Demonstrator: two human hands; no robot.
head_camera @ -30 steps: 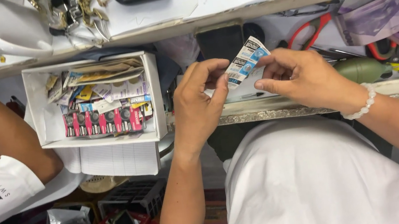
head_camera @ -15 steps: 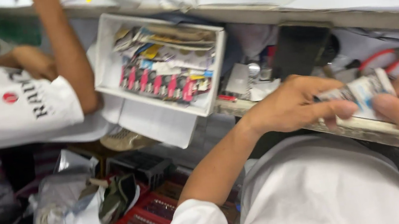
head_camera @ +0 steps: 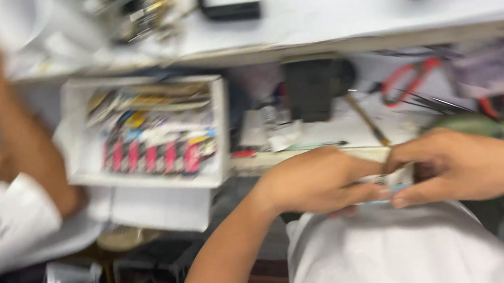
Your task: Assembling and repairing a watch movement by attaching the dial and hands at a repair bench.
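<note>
Far left: another person's arm (head_camera: 10, 124) reaching up onto the worktop (head_camera: 340, 15). White box (head_camera: 148, 134) of small packets hangs just under the worktop's front edge. Left hand (head_camera: 315, 182) and right hand (head_camera: 462, 163) meet over the lap, fingers pinched on a small packet (head_camera: 386, 182), mostly hidden, blurred. Red pliers (head_camera: 409, 78) on the shelf behind.

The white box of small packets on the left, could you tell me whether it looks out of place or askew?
Yes. The white box hangs off the front edge of the workbench and sits tilted, its flap drooping below. The packets inside remain in a row. The frame is blurred, so I cannot tell what supports it.
</note>
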